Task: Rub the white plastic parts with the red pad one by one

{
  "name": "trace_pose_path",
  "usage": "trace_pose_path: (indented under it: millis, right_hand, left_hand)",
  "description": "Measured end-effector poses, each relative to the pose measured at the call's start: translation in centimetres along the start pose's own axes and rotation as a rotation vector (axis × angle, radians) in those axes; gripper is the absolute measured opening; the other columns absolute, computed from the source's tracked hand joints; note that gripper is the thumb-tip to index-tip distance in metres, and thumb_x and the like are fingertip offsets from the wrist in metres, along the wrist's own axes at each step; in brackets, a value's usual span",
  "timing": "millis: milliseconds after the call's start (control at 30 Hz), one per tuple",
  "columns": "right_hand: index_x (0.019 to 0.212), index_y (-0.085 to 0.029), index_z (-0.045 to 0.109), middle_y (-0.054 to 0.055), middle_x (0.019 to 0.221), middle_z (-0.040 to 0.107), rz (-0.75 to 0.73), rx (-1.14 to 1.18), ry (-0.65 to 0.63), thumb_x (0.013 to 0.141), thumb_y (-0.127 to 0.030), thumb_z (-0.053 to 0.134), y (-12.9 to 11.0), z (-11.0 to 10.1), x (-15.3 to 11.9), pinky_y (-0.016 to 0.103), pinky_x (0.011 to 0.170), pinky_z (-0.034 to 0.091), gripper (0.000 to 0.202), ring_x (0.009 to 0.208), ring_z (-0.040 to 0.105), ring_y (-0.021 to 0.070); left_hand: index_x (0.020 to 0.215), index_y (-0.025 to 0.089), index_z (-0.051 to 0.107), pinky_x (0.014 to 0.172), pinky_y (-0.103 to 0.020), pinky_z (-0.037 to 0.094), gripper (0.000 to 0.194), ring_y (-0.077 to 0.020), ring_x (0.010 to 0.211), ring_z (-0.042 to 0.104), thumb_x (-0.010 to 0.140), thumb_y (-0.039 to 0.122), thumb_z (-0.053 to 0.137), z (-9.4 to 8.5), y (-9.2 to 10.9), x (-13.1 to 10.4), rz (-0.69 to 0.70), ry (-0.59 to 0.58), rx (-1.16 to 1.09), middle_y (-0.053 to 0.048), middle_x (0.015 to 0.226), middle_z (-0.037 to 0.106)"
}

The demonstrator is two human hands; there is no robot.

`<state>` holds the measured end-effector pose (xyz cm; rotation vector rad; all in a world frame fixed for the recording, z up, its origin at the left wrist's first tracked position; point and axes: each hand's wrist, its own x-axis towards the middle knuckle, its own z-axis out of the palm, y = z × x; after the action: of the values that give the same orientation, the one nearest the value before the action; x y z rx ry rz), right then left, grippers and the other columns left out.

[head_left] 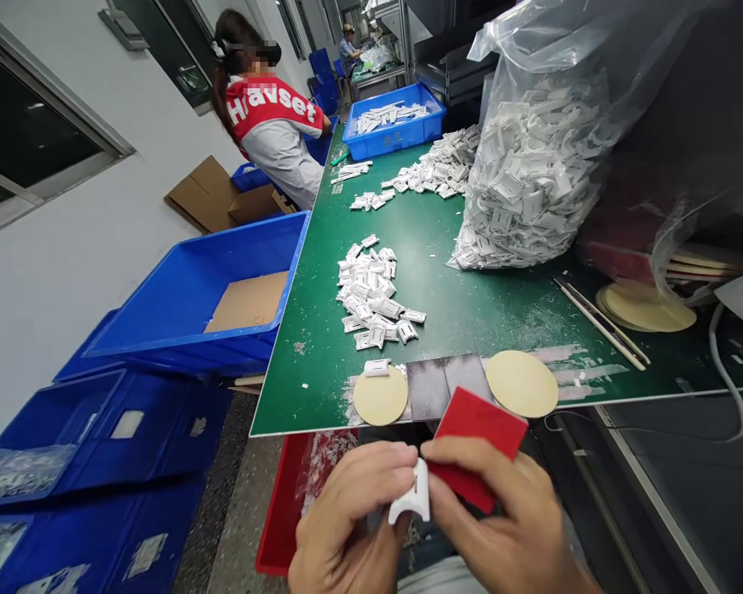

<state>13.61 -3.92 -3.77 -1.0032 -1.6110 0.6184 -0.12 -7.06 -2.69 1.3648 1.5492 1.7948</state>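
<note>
My left hand is closed on a small white plastic part with a curved, arched end, pinched between the fingers and thumb. Close beside it, my right hand grips a flat red rectangular sheet, with its fingertips next to the white part. Whether those fingertips touch the part I cannot tell. Past my hands, at the table's front edge, lie dark grey abrasive-looking sheets between two round cream discs. One white part rests on the left disc.
A pile of white parts lies on the green table. Behind stand a clear bag of parts and a blue bin. Thin sticks lie right. Blue crates stand left, a red bin below. A co-worker sits beyond.
</note>
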Motion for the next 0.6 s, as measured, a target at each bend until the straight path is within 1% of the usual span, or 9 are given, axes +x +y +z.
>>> trace_pose_path:
  millis: [100,167,233,267,333,367,467,500,600]
  right_hand:
    - [0.106,-0.031,0.073,-0.002,0.085,0.081,0.240,0.220,-0.009,0.100,-0.026,0.063,-0.8,-1.0,0.3,0.018,0.068,0.064,0.012,0.073,0.079,0.0153]
    - [0.101,-0.033,0.077,-0.002,0.078,0.080,0.233,0.370,-0.132,0.107,-0.036,0.052,-1.3,-1.7,0.8,0.017,0.064,0.064,0.026,0.068,0.078,0.0149]
    - [0.098,-0.034,0.082,-0.001,0.072,0.080,0.208,0.418,-0.220,0.105,-0.043,0.056,-1.5,-2.1,1.5,0.018,0.060,0.064,0.028,0.060,0.075,0.0145]
    - [0.102,-0.034,0.083,-0.001,0.072,0.081,0.236,0.384,-0.190,0.103,-0.042,0.061,-1.4,-2.1,1.8,0.018,0.059,0.063,0.024,0.057,0.073,0.0137]
    - [0.107,-0.034,0.084,-0.003,0.064,0.077,0.314,0.354,-0.030,0.099,-0.036,0.068,-1.1,-1.7,2.3,0.013,0.051,0.058,0.018,0.049,0.067,0.0104]
    - [0.109,-0.034,0.084,-0.004,0.061,0.075,0.330,0.388,-0.027,0.097,-0.033,0.071,-0.9,-1.5,2.5,0.012,0.048,0.055,0.017,0.047,0.065,0.0093]
    - [0.108,-0.034,0.086,-0.004,0.067,0.078,0.281,0.549,-0.192,0.090,-0.023,0.077,-0.7,-0.7,2.5,0.012,0.045,0.052,0.022,0.045,0.062,0.0083]
    - [0.106,-0.033,0.086,-0.003,0.068,0.078,0.299,0.521,-0.142,0.089,-0.020,0.077,-0.6,-0.6,2.5,0.012,0.045,0.052,0.024,0.045,0.062,0.0080]
    - [0.099,-0.030,0.086,-0.004,0.056,0.072,0.414,0.318,0.192,0.089,-0.018,0.073,0.1,-0.5,2.1,0.010,0.047,0.051,0.020,0.044,0.062,0.0081]
  left_hand:
    - [0.099,0.034,0.084,0.085,-0.030,0.061,0.026,-0.0211,0.092,0.078,0.082,0.014,0.080,-0.6,-0.5,-0.3,0.079,0.023,0.122,0.002,0.103,0.084]
    - [0.099,0.034,0.084,0.084,-0.029,0.062,0.028,-0.0209,0.091,0.079,0.082,0.013,0.079,-0.9,-0.7,-0.4,0.102,0.022,0.176,0.003,0.105,0.084]
    - [0.099,0.036,0.084,0.082,-0.028,0.062,0.027,-0.0204,0.090,0.079,0.083,0.015,0.079,-1.1,-0.7,-0.5,0.134,0.025,0.206,0.004,0.104,0.085]
    - [0.100,0.036,0.084,0.082,-0.028,0.062,0.027,-0.0200,0.089,0.080,0.083,0.016,0.079,-1.1,-0.6,-0.5,0.149,0.028,0.213,0.005,0.103,0.085]
    - [0.101,0.037,0.084,0.083,-0.027,0.062,0.031,-0.0194,0.088,0.080,0.081,0.015,0.080,-1.1,-0.5,-0.5,0.168,0.034,0.224,0.006,0.102,0.085]
    - [0.101,0.037,0.084,0.083,-0.027,0.062,0.030,-0.0192,0.087,0.080,0.082,0.015,0.079,-1.1,-0.5,-0.6,0.167,0.032,0.229,0.005,0.101,0.085]
    - [0.097,0.036,0.084,0.084,-0.028,0.062,0.023,-0.0201,0.087,0.080,0.084,0.019,0.079,-0.9,-0.6,-0.7,0.131,0.036,0.235,0.003,0.100,0.085]
    - [0.096,0.036,0.084,0.084,-0.028,0.062,0.021,-0.0202,0.087,0.080,0.084,0.019,0.079,-0.7,-0.7,-0.8,0.099,0.041,0.223,0.002,0.099,0.085]
    - [0.090,0.034,0.084,0.079,-0.026,0.061,0.013,-0.0193,0.080,0.078,0.083,0.025,0.081,-0.4,-1.0,-1.0,0.004,0.064,0.193,0.001,0.090,0.085]
